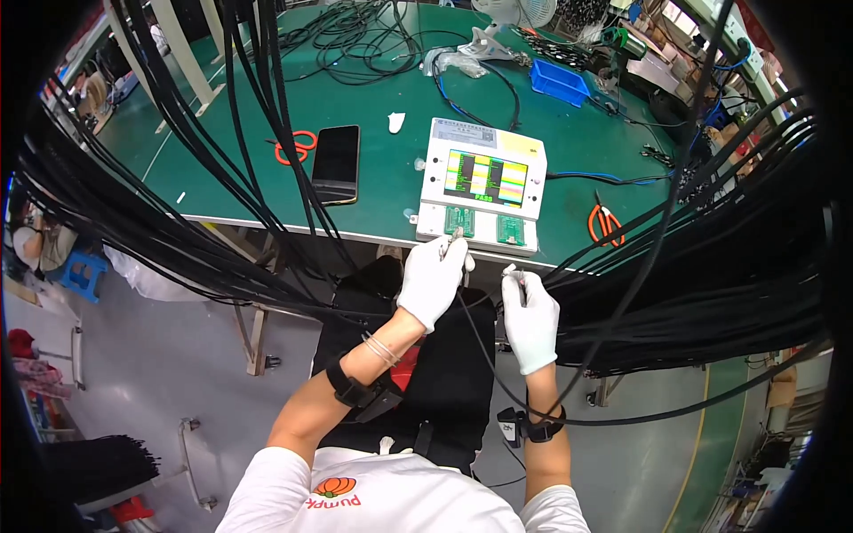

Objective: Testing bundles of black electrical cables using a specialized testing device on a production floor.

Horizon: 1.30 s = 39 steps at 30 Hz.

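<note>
My left hand [430,284], in a white glove, is closed around a cable connector [458,234] at the lower edge of a white cable tester [437,191]. The connector meets the left green board [459,219]; whether it is fully seated I cannot tell. A black cable [480,339] hangs from below that hand and bends to the right. My right hand [531,324], also gloved, pinches a small pale cable end [509,270] just off the table edge, below the right green board [511,230]. The tester's colour screen [485,178] is lit.
Left of the tester lie a black phone [336,164] and orange-handled scissors [294,147]. Orange pliers [606,226] lie to its right. Bundles of black cables [702,293] hang on both sides. Behind are a blue tray [559,83] and loose cables [355,40].
</note>
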Each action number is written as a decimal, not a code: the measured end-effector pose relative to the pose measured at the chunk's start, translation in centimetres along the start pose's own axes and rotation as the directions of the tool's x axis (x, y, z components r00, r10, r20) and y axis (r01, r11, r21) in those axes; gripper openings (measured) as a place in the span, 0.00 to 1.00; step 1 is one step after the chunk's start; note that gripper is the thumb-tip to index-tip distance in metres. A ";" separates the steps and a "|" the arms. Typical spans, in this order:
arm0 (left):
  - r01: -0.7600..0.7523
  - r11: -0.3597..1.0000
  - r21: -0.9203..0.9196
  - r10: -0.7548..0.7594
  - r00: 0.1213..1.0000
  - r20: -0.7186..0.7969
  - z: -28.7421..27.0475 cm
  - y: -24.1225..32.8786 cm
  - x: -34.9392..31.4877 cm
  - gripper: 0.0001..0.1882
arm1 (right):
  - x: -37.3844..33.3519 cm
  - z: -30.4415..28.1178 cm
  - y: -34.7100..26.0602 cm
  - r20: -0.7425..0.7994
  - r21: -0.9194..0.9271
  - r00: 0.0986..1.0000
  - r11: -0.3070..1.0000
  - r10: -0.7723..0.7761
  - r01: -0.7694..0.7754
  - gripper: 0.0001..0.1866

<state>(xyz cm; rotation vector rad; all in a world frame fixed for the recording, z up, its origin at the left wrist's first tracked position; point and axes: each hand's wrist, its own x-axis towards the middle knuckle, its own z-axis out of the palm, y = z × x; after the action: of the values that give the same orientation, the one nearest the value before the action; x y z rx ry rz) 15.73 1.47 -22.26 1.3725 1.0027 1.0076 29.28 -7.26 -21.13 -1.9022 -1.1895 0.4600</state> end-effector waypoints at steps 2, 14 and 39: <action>0.001 1.000 0.009 -0.001 1.000 0.000 0.1 -0.1 -0.4 0.18 | 0.0 0.1 0.8 -0.039 -0.020 0.994 0.995 -0.099 0.098 0.11; 0.008 1.000 0.011 -0.008 1.000 0.012 -0.5 -0.7 -1.8 0.19 | 0.6 0.3 0.9 -0.043 0.090 0.986 0.982 -0.163 0.167 0.10; 0.048 0.997 0.064 -0.049 0.999 0.021 0.7 -0.3 0.0 0.21 | 2.9 1.1 0.0 0.071 0.424 0.993 0.898 0.096 -0.117 0.14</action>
<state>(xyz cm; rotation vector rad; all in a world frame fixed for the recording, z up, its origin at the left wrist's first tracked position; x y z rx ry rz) 16.39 1.24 -22.57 1.4019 1.0536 0.9293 29.97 -4.27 -21.47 -1.5828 -0.9229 0.7645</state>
